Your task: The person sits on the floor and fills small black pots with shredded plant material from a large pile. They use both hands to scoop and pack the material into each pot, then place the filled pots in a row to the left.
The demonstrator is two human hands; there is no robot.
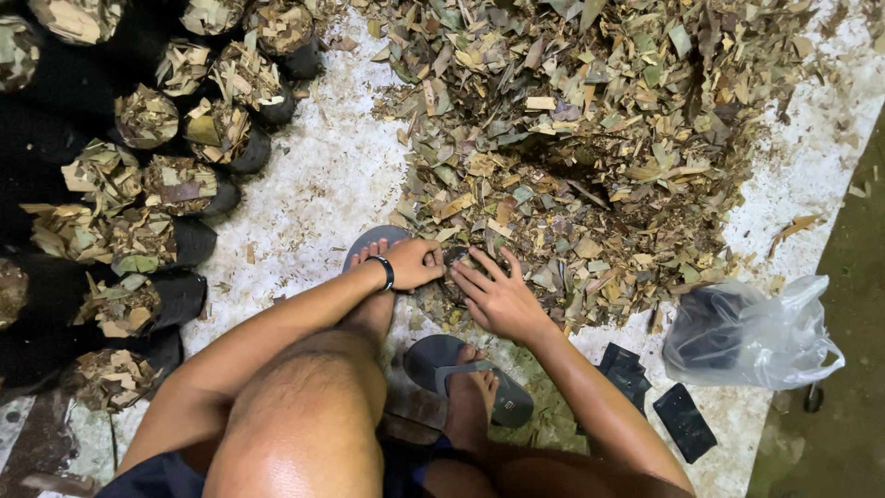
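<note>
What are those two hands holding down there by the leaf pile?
The left hand grips the rim of a small black bag at the edge of the leaf pile. The right hand rests spread on the leaves, holding nothing clearly.

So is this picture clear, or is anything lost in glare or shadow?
Head view: mostly sharp; hard light makes the clear plastic bag and the knee shine, while the gaps between the filled black bags at the upper left go pure black. Both hands, left hand and right hand, are evenly lit.

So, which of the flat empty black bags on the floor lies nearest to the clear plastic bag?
The upper flat black bag, lying beside the clear plastic bag; the other flat one lies lower, farther away.
</note>
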